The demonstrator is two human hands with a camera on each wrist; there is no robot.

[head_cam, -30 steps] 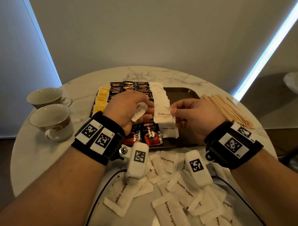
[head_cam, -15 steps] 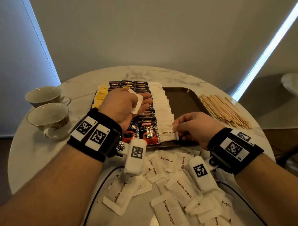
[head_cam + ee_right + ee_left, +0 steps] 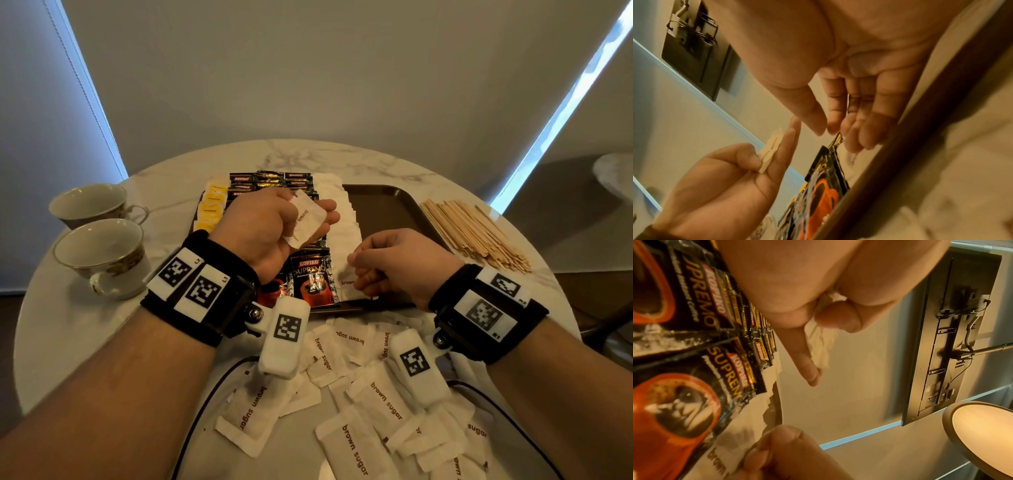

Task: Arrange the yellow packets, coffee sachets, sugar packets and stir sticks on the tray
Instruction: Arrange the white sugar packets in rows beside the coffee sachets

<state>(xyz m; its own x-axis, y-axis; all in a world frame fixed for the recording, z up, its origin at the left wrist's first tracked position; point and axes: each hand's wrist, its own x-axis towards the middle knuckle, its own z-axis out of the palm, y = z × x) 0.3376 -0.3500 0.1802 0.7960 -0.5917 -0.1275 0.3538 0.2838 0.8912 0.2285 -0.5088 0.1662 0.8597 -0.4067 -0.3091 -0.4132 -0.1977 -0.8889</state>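
My left grip (image 3: pixel 274 229) pinches a spare sugar packet (image 3: pixel 306 219) up over the tray (image 3: pixel 387 205) ready to hand off, while my right grip (image 3: pixel 394 263), fingers loose and empty, hovers over the white row's (image 3: pixel 346 219) near end.

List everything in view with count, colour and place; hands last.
Brown plastic tray: one, table centre.
Yellow packets: several, tray's left edge.
Black-and-red coffee sachets: many, overlapping rows on tray.
White brown-sugar packets: one column on tray; many loose on near table.
Wooden stir sticks: pile, table right of tray.
White teacups: two, table left.
Round marble table: one.
Left hand: holds one sugar packet.
Right hand: over the column's near end.
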